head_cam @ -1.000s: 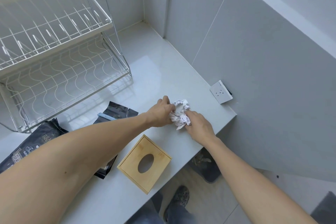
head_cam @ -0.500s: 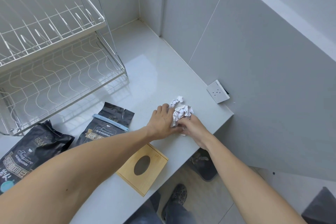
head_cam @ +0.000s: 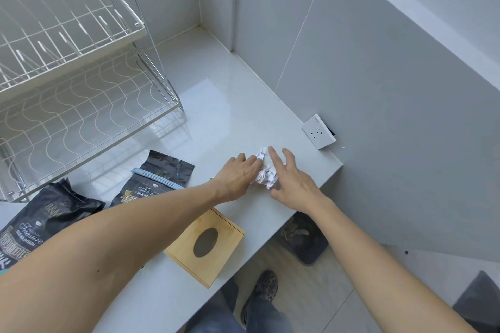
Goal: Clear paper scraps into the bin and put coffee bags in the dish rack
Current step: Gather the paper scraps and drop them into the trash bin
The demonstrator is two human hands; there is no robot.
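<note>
Crumpled white paper scraps lie on the pale counter near its right end, with one small scrap a little farther back. My left hand presses against the wad from the left. My right hand hovers over it from the right with fingers spread, reaching toward the small scrap. Two black coffee bags lie flat on the counter: one beside my left forearm with a blue clip, another at the far left. The white wire dish rack stands at the back left. A dark bin sits on the floor below the counter's end.
A bamboo tissue box sits at the counter's front edge under my left arm. A loose white socket rests against the grey wall at the right. My shoe and trouser leg show on the tiled floor below.
My right hand has let go of the wad and spread its fingers, stretching toward the small scrap behind. The left hand stays against the wad. The view shifted slightly left.
</note>
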